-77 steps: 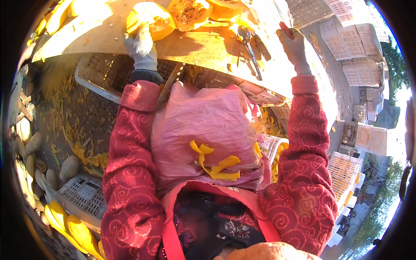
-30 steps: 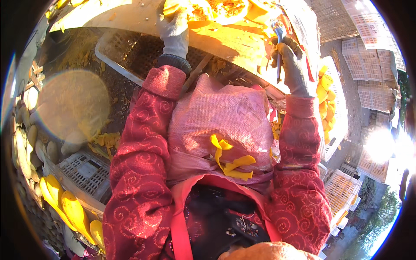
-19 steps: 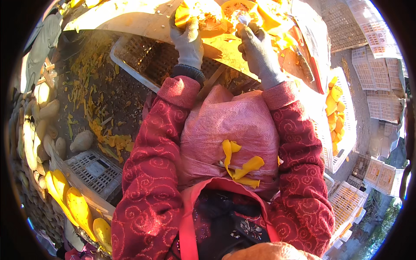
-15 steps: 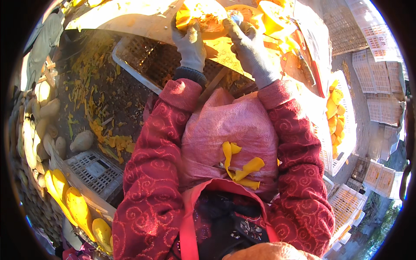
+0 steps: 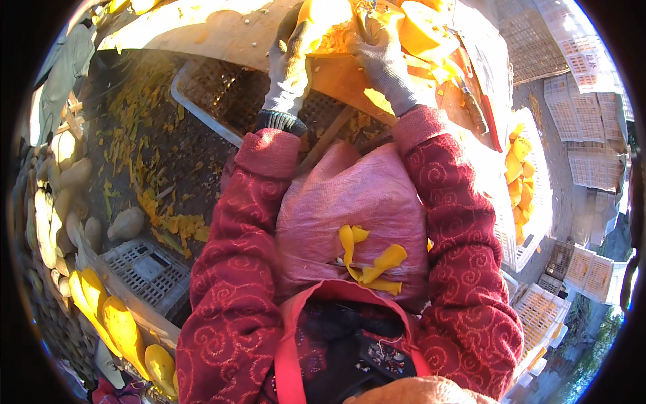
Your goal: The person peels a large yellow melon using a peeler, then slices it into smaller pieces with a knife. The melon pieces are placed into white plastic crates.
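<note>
1. Table (image 5: 215, 46): across 12 o'clock; bracing the work against it should limit slipping.
2. Crate (image 5: 202, 118): toward 11, below the table's near edge.
3. Squash (image 5: 325, 15): 12 o'clock, between the hands; whether it rests on the table I cannot tell, for the glare.
4. Left hand (image 5: 289, 57): near 12, grasping the squash's left side; fingers are best clear of the tool.
5. Right hand (image 5: 379, 57): toward 1, curled around the tool; short, controlled strokes seem wise.
6. Tool (image 5: 367, 5): 12 o'clock, only a bluish bit showing.
</note>
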Motion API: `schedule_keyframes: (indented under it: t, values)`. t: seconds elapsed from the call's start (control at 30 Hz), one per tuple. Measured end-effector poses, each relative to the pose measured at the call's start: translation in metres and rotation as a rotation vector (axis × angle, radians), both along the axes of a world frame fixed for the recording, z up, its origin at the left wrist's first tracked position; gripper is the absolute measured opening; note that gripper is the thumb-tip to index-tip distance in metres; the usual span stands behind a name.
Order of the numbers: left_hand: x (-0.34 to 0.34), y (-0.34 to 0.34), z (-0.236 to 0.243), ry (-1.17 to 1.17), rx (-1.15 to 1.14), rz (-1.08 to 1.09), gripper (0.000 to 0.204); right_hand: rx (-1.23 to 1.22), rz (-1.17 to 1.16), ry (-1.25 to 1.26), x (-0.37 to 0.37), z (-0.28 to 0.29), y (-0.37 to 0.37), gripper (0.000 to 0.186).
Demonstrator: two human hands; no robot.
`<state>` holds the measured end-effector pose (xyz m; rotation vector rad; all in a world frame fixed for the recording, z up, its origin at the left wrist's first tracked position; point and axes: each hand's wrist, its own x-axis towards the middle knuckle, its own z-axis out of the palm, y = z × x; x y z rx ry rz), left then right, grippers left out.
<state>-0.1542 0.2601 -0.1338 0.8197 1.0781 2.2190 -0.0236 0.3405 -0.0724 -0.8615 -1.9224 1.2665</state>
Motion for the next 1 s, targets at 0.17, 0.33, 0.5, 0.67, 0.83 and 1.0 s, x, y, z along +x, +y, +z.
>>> schedule_keyframes:
  t: [0.17, 0.33, 0.5, 0.67, 0.83, 1.0]
  values:
    - [0.013, -0.009, 0.031, 0.009, -0.175, -0.024, 0.037, 0.312, -0.02, -0.131, 0.006, -0.028, 0.05, 0.047]
    - [0.01, -0.002, 0.03, -0.082, -0.193, -0.049, 0.039, 0.305, 0.031, 0.216, -0.008, -0.045, 0.046, 0.032]
    - [-0.006, 0.007, 0.0, -0.102, -0.039, -0.114, 0.038, 0.575, -0.05, -0.018, 0.002, -0.039, 0.03, 0.04]
    - [0.018, -0.013, 0.037, 0.044, -0.063, 0.096, 0.035, 0.086, 0.109, 0.267, 0.013, -0.021, 0.023, 0.054]
    - [0.006, -0.003, 0.005, 0.29, 0.07, 0.28, 0.057, -0.145, 0.024, 0.182, 0.043, 0.028, -0.013, 0.029]
    - [0.021, 0.002, 0.011, 0.301, 0.093, 0.361, 0.058, -0.445, 0.145, 0.004, 0.055, 0.058, -0.068, 0.031]
